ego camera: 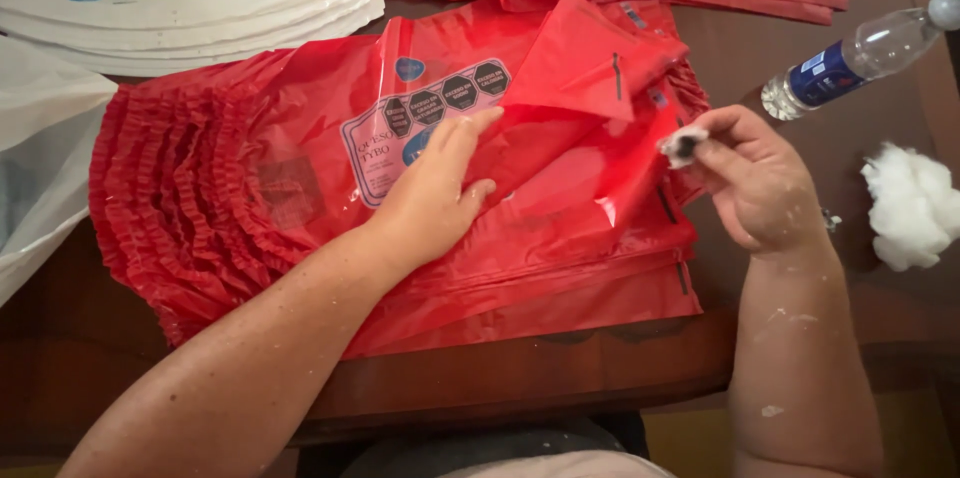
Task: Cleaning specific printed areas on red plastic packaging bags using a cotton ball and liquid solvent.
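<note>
The left hand (435, 193) lies spread flat on the top red plastic bag (560, 188) of the stack, while the right hand (755, 178), just beside its edge, pinches a stained cotton wad (682, 146).

Red plastic bags (560, 238); white cotton wad (683, 146), black-stained; white bag stack (200, 18).

Packing wkshop: stacked red bags (300, 188).

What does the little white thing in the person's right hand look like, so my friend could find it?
Start at the big stack of red plastic bags on the brown table. At its right edge, the right hand pinches a small cotton wad. Unlike the clean cotton clump farther right, it has a dark smudge.
</note>
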